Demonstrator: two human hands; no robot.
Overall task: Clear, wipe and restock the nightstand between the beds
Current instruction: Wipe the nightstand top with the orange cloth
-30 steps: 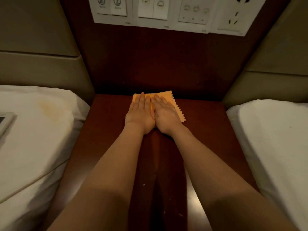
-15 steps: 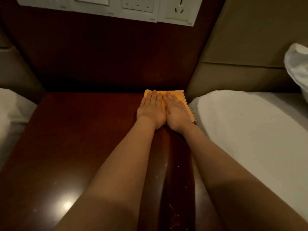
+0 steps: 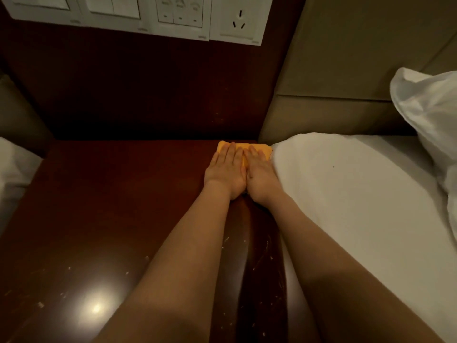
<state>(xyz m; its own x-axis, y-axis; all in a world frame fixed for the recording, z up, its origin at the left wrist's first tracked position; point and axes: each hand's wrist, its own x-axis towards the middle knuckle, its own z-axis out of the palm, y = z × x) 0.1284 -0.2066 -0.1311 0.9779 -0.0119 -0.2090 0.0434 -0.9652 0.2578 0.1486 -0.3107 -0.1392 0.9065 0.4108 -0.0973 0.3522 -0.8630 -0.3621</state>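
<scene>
A folded orange cloth (image 3: 262, 149) lies flat at the back right corner of the dark red-brown nightstand top (image 3: 118, 206). My left hand (image 3: 226, 172) and my right hand (image 3: 261, 177) lie side by side on it, fingers straight, palms pressing down. Most of the cloth is hidden under them; only its far edge shows. My right hand touches the edge of the white bed on the right.
The white mattress (image 3: 351, 206) and a pillow (image 3: 427, 115) border the nightstand on the right. Another white bed (image 3: 12, 167) sits at the left. A panel of switches and a socket (image 3: 173, 16) hangs on the dark wood back wall. Small specks dot the near tabletop.
Both hands have slid the cloth to the right along the back of the nightstand, from its middle to the right corner against the bed. The view has turned right with them.
</scene>
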